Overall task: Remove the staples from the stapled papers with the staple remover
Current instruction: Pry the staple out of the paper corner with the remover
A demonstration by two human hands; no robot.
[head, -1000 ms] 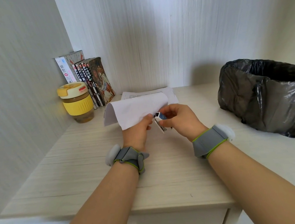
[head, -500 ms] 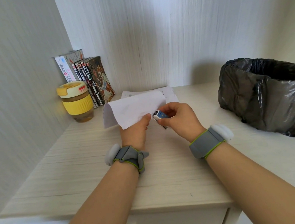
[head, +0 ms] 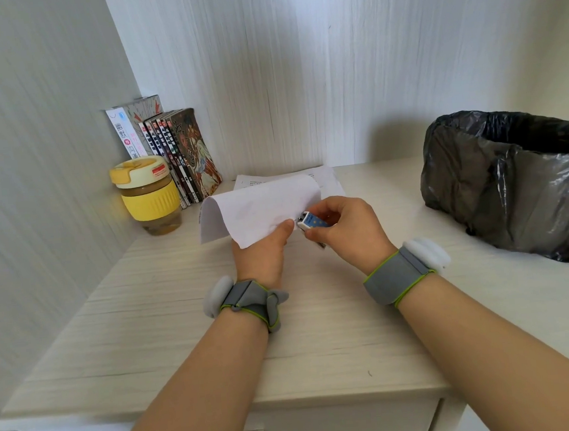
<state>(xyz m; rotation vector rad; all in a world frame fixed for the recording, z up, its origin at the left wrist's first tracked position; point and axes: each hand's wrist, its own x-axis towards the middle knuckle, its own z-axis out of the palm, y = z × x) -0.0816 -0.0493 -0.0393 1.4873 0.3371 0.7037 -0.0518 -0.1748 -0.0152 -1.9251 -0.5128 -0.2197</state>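
Note:
My left hand (head: pixel 262 251) pinches the near corner of the stapled papers (head: pixel 258 207), which are lifted off the desk and curl back toward the wall. In my right hand (head: pixel 346 230) is a small blue-and-white staple remover (head: pixel 311 220), gripped between fingers and thumb with its tip against the paper corner at my left thumb. The staple itself is hidden. Both wrists wear grey bands.
More printed sheets (head: pixel 324 177) lie flat behind the held papers. A yellow-lidded cup (head: pixel 149 196) and a row of books (head: pixel 174 149) stand at the back left. A bin lined with a black bag (head: pixel 514 181) sits on the right of the pale wooden desk (head: pixel 183 327).
My right hand has turned the staple remover from a downward tilt to nearly level and brought its tip up against the paper corner. My left hand keeps its hold.

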